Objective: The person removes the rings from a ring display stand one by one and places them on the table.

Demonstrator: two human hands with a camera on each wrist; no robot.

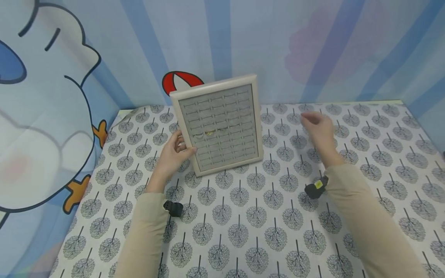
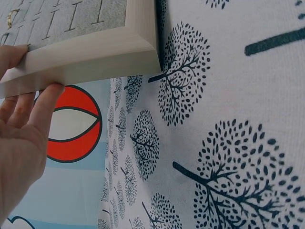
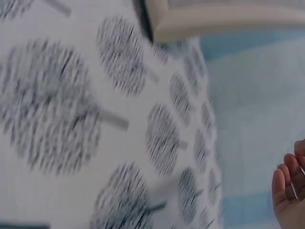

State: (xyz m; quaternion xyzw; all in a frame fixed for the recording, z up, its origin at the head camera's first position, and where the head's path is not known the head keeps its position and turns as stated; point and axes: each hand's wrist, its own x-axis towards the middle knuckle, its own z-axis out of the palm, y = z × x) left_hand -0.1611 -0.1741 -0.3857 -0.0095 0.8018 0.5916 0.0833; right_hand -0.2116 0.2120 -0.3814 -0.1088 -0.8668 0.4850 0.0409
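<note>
A ring display tray [image 1: 217,154] with a pale wood frame and grey slotted padding stands tilted on the cloth. Three rings sit side by side in one of its middle rows: a silver-looking ring [image 1: 199,136], a gold ring [image 1: 210,133] and another thin ring [image 1: 222,129]. At the tray's left edge my left hand [image 1: 174,154] grips the frame [image 2: 95,52], thumb on the front and fingers on the outer side. My right hand [image 1: 319,129] is raised to the right of the tray, apart from it, fingers loosely bent. Nothing shows in its fingers [image 3: 293,174].
A white cloth [image 1: 240,216] printed with dark trees covers the table. Behind it hangs a blue striped backdrop [image 1: 271,42] with cartoon figures and a red-and-white ball [image 1: 179,79]. Each wrist carries a small black camera; the right one [image 1: 316,188] bears a yellow mark.
</note>
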